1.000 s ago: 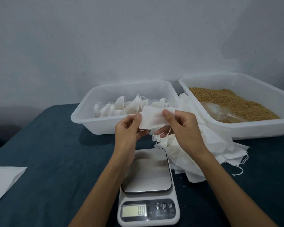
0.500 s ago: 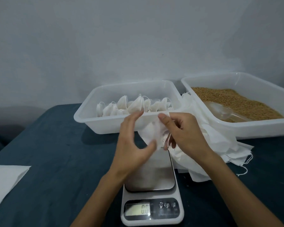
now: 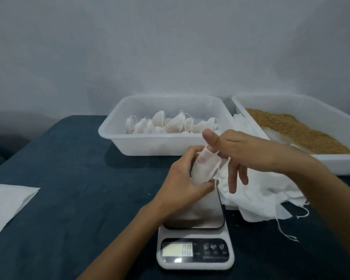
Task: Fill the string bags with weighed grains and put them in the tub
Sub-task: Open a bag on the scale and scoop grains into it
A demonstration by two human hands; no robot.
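— Where is the string bag (image 3: 205, 167) found?

— It is held above the far end of the scale (image 3: 195, 229), gripped from the near side by the curled fingers of the left hand (image 3: 185, 181). The index finger of the right hand (image 3: 240, 153) is pushed into its mouth; the thumb is raised and the other fingers are spread downward (nothing else is held by them).

— And what is kept in the containers?

— Just beyond both hands, filled and tied bags (image 3: 170, 124) are heaped in the tub (image 3: 150, 146). To the right of the right hand, brown grains (image 3: 295, 129) are held in a second tub (image 3: 331, 164), with a clear scoop (image 3: 279, 138) lying in them. Under the right hand a pile of empty bags (image 3: 259, 197) is spread on the dark blue table (image 3: 79, 199). A reading of 0.0 is shown on the scale. Far left of the left hand, a white sheet (image 3: 6, 205) is laid.
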